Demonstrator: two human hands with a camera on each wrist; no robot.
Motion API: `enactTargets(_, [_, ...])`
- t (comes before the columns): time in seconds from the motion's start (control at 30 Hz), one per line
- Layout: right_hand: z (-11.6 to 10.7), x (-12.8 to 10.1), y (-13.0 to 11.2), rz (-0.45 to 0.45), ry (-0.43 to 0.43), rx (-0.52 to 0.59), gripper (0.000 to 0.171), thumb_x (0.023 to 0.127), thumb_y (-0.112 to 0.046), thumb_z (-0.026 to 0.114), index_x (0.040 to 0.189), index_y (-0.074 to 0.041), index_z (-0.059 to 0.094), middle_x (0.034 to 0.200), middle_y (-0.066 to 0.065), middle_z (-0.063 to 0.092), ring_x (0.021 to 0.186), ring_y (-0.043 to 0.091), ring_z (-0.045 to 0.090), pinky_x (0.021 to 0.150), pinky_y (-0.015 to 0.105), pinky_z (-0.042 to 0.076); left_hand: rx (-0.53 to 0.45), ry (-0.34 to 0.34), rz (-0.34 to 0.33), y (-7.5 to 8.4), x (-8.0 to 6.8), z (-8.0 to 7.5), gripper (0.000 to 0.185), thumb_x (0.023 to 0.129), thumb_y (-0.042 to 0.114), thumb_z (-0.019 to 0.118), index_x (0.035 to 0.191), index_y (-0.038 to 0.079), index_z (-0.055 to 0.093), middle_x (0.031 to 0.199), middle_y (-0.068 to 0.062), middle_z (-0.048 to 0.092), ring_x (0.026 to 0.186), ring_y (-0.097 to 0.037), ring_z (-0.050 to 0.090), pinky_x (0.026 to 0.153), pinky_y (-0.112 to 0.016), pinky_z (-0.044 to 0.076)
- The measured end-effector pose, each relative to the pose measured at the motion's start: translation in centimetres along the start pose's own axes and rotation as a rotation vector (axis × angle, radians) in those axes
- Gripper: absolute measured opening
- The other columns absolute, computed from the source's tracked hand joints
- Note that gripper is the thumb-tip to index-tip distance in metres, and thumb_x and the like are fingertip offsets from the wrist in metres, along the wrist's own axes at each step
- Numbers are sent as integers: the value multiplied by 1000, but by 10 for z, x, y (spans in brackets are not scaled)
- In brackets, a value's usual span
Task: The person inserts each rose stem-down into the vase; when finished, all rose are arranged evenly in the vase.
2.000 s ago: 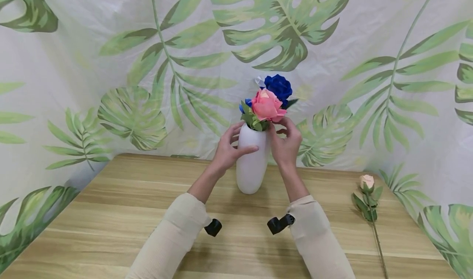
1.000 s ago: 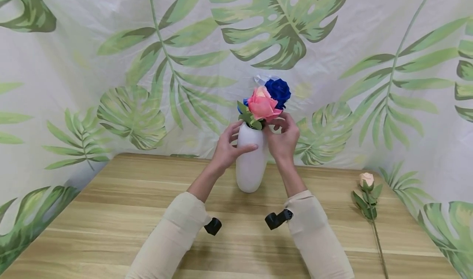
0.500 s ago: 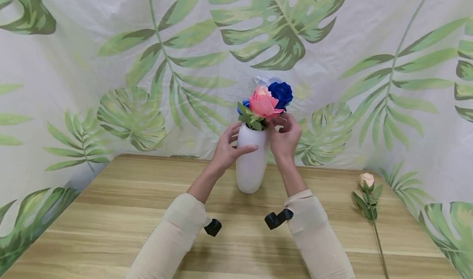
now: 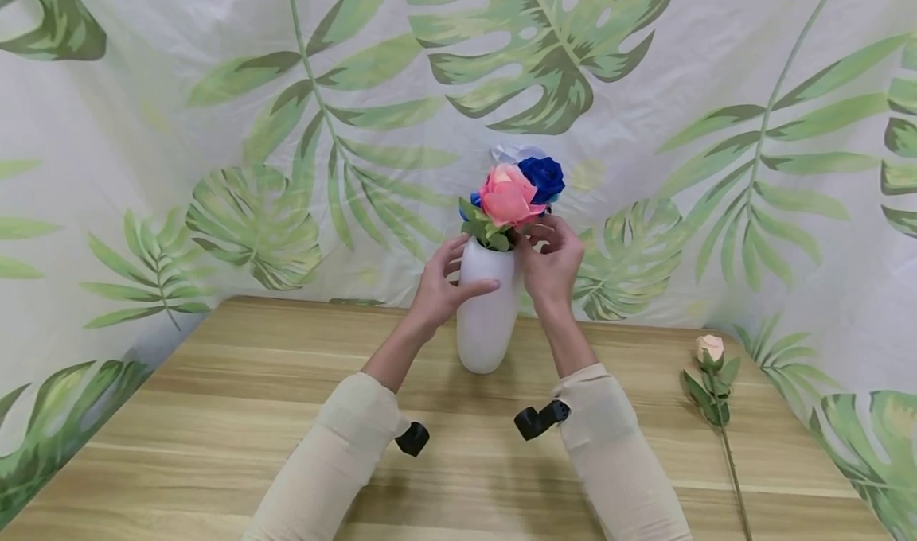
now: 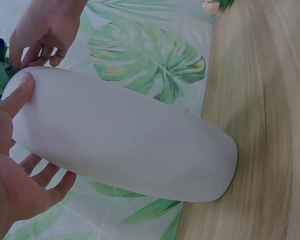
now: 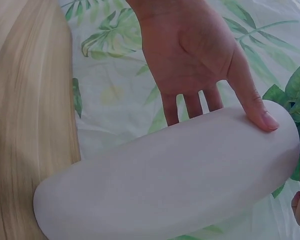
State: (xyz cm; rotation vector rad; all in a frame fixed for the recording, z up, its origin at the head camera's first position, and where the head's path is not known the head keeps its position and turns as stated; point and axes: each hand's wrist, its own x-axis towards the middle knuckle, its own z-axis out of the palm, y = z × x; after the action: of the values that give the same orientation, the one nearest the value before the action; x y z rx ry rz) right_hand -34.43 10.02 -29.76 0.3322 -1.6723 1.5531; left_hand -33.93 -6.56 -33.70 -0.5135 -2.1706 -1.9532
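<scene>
A tall white vase (image 4: 487,326) stands upright on the table, holding a pink rose (image 4: 509,196), a blue rose (image 4: 544,178) and green leaves (image 4: 481,227). More blue petals show at the left behind the pink bloom, and something pale and whitish rises at the back. My left hand (image 4: 438,286) grips the vase near its top, thumb across the front and fingers round the far side. At the right of the mouth, my right hand (image 4: 556,264) pinches at a rose stem just under the blooms; the stem itself is mostly hidden, and I cannot tell whose it is.
A peach rose (image 4: 710,348) with a long leafy stem lies on the right side of the wooden table (image 4: 215,414). Behind the table hangs a leaf-print cloth (image 4: 372,127). Black wrist cameras (image 4: 413,439) hang from both sleeves.
The pink rose has shifted slightly left, and the blue rose has sunk a little and sits closer behind it. My right hand has made small moves at the mouth; the left keeps its grip.
</scene>
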Motion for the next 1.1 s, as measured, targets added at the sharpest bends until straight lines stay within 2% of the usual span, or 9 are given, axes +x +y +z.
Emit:
enactTargets(0.13, [-1,-2,1,18,-19,-29,14,81,11,72,94,7,72,80,22,73,64,0,57,58,23,36,-2,4,1,-1,0,1,81,86,15,86,155,13,45,155,-13,47,136,-36,50,104,-57,50])
enactTargets(0.4, [-7,-4,3,41,-32,-13,16,81,9,73,97,8,71,83,19,74,68,0,61,59,20,40,-6,-4,4,0,0,1,80,85,15,86,154,13,46,155,-13,48,135,-36,51,102,-58,50])
enactTargets(0.53, [-14,-9,3,73,-79,45,23,85,7,76,108,6,72,98,19,75,77,4,65,65,20,48,-7,-9,18,0,0,0,79,86,14,85,154,13,46,155,-13,48,135,-36,51,103,-57,50])
enactTargets(0.63, [-22,-12,2,118,-110,111,28,88,8,76,115,6,71,107,12,75,84,9,68,72,21,54,-4,-11,23,0,0,0,78,86,15,85,154,13,46,154,-13,49,135,-35,51,103,-56,50])
enactTargets(0.77, [-32,-16,3,185,-130,191,30,90,10,74,119,9,69,107,4,76,89,11,69,77,22,56,4,-9,24,-1,0,-1,76,87,15,85,153,13,46,153,-12,49,134,-33,52,103,-55,50])
enactTargets(0.83, [-38,-17,4,207,-145,207,31,90,10,74,121,10,67,108,6,76,91,11,69,77,21,56,5,-7,24,-1,0,-1,76,87,16,85,153,14,47,153,-11,50,134,-33,52,103,-55,50])
enactTargets(1.0, [-56,-21,6,223,-217,168,31,92,9,72,122,12,65,109,13,77,94,9,70,79,22,56,1,-12,27,-1,1,-1,76,87,16,85,153,14,46,154,-12,49,135,-34,51,104,-55,50])
enactTargets(1.1, [-71,-23,7,229,-255,114,29,91,8,73,119,10,67,104,7,78,94,9,71,80,22,57,-2,-15,26,-1,1,0,78,87,15,85,154,12,46,154,-13,48,135,-34,51,104,-55,50])
